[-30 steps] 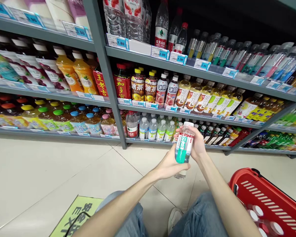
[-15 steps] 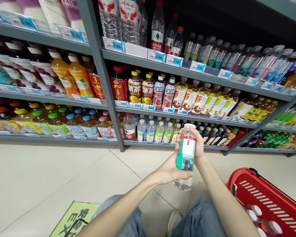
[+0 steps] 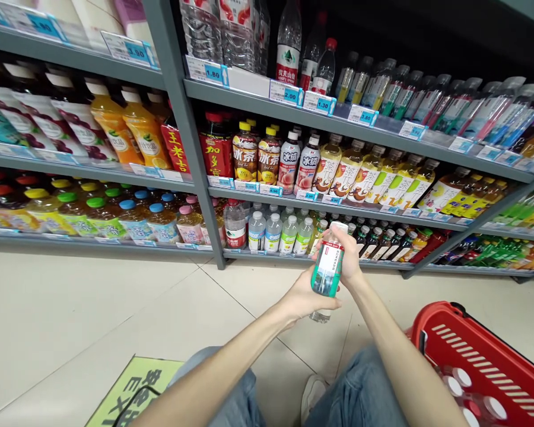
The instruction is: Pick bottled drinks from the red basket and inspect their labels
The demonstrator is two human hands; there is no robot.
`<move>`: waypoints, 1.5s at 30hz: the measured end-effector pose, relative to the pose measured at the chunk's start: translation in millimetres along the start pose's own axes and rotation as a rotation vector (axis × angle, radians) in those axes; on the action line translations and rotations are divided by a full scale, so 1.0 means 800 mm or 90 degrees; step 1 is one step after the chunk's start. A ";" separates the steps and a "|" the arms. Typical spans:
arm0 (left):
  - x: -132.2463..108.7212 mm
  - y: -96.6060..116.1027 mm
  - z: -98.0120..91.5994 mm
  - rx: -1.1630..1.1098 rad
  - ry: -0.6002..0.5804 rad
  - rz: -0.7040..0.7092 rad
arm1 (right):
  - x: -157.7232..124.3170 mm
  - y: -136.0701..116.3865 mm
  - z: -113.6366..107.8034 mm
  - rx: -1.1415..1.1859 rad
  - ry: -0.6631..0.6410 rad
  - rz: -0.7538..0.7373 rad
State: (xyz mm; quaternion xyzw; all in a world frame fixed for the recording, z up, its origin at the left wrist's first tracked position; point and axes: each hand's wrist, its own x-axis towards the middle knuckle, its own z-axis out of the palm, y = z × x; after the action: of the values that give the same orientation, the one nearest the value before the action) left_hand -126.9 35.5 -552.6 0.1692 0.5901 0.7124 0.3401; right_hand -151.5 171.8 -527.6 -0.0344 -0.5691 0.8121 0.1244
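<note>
Both hands grip one clear water bottle (image 3: 328,267) with a white cap and a green, white and red label showing a landscape picture. My left hand (image 3: 306,296) is wrapped round its lower part, thumb across the front. Near the neck, just under the cap, my right hand (image 3: 347,252) closes on the upper part; some of its fingers are hidden behind the bottle. The bottle leans slightly, cap up and away from me, above the floor in front of the lowest shelf.
A red shopping basket (image 3: 485,356) holding several white-capped bottles stands at my right. Grey shelves (image 3: 115,172) of drinks run across the front, with price tags on their edges. A green floor sign (image 3: 129,385) lies at lower left on the tiled floor (image 3: 93,302).
The bottle has turned about its length, so its label's picture and white panel now face me more. Both hands have shifted slightly left and up with it.
</note>
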 end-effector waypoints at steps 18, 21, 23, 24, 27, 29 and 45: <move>-0.002 -0.002 0.011 -0.021 0.015 0.034 | -0.005 -0.007 -0.003 0.003 -0.019 0.006; -0.001 -0.006 0.009 -0.012 0.011 0.041 | -0.006 -0.007 -0.002 -0.004 -0.012 0.003; 0.001 -0.008 0.007 0.000 0.014 0.040 | -0.007 -0.005 -0.001 -0.011 -0.010 0.002; 0.001 -0.009 0.006 0.006 0.016 0.038 | -0.007 -0.004 0.000 -0.014 -0.009 0.000; 0.002 -0.010 0.004 0.023 0.026 0.026 | -0.006 -0.002 0.001 -0.016 -0.011 -0.002; 0.003 -0.009 0.003 0.028 0.028 0.021 | -0.005 -0.001 0.001 -0.013 -0.013 -0.001; 0.003 -0.001 -0.006 0.289 0.126 0.154 | -0.003 -0.010 0.003 0.055 0.118 -0.075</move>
State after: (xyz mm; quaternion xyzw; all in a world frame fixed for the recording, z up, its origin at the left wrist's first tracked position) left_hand -131.6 34.0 -555.2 0.2397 0.7404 0.6106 0.1466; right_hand -148.1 171.1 -519.6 -0.0704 -0.5210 0.8203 0.2251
